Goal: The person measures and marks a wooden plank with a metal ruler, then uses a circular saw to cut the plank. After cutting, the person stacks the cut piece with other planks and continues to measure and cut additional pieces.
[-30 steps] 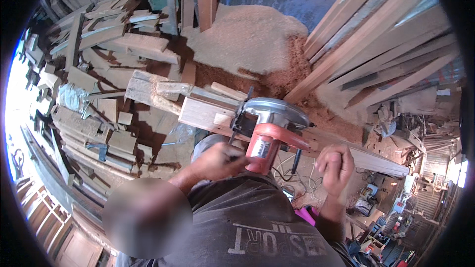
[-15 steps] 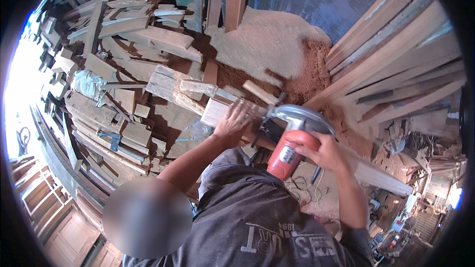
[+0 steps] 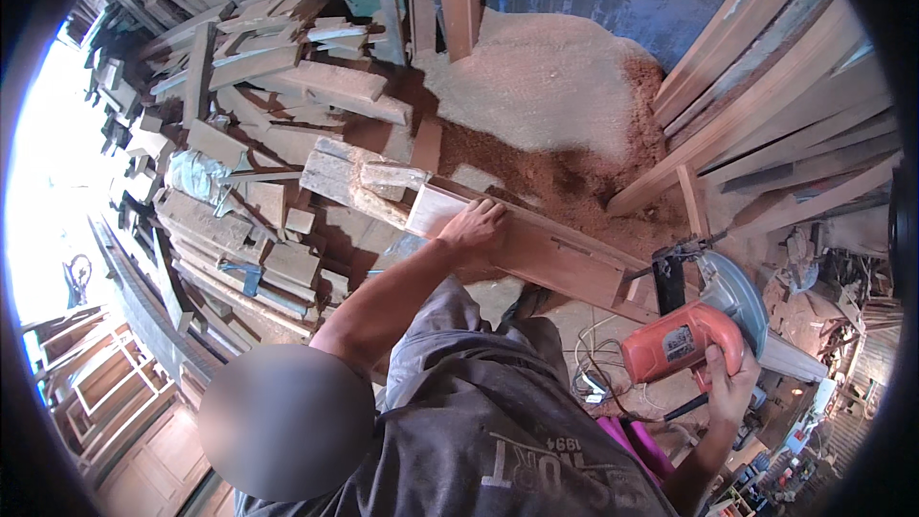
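My right hand [image 3: 729, 381] is closed round the rear handle of a red circular saw [image 3: 661, 349]. The saw has a grey blade guard [image 3: 735, 297] and is held off to the right, at the far end of a long board. That wooden board [image 3: 565, 263] lies at a slant across the middle, its pale left end by my wrist. My left hand [image 3: 479, 226] grips the board near that left end, fingers curled over its far edge. The board rests beside rough, weathered timber [image 3: 335, 172]. A dark cable trails under the saw.
Stacked offcuts and planks [image 3: 258, 67] fill the left side. Long timbers [image 3: 737, 124] lean at the upper right. A heap of sawdust [image 3: 546, 77] spreads beyond the board. Coiled cable [image 3: 593, 364] lies on the floor near my legs.
The saw has moved right with my right hand and turned, from mid-board to past its right side. My left hand stays on the board. A short wood strip beside the saw has gone from its place.
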Demonstrator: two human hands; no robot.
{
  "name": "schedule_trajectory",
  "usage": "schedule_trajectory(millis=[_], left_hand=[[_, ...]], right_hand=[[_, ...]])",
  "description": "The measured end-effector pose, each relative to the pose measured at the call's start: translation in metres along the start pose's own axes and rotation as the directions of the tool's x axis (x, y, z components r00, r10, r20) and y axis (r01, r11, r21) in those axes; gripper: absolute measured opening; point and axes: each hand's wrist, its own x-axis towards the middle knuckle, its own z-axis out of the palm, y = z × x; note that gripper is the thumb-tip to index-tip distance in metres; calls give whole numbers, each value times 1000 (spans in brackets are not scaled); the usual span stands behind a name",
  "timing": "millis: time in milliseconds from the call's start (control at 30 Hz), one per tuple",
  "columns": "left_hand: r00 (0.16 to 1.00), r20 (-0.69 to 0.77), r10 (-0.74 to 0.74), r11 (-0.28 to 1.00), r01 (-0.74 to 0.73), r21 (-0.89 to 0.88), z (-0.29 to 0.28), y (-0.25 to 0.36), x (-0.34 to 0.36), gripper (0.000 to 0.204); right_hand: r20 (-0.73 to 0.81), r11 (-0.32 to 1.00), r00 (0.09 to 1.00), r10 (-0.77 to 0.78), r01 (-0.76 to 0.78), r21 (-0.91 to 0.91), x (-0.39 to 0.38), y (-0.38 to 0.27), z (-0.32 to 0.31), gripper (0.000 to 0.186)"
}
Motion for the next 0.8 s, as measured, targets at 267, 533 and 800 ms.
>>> schedule_trajectory(millis=[267,533,800], left_hand=[[999,28,34,991,-30,-129,-22,11,43,81],[927,349,-138,911,258,-323,-61,9,44,91],[995,28,-95,995,95,7,-61,31,21,117]], right_hand=[[41,989,996,-81,85,-121,20,14,10,31],[99,985,993,-72,87,-150,18,-7,-2,37],[247,887,951,-187,271,-375,25,21,-49,47]])
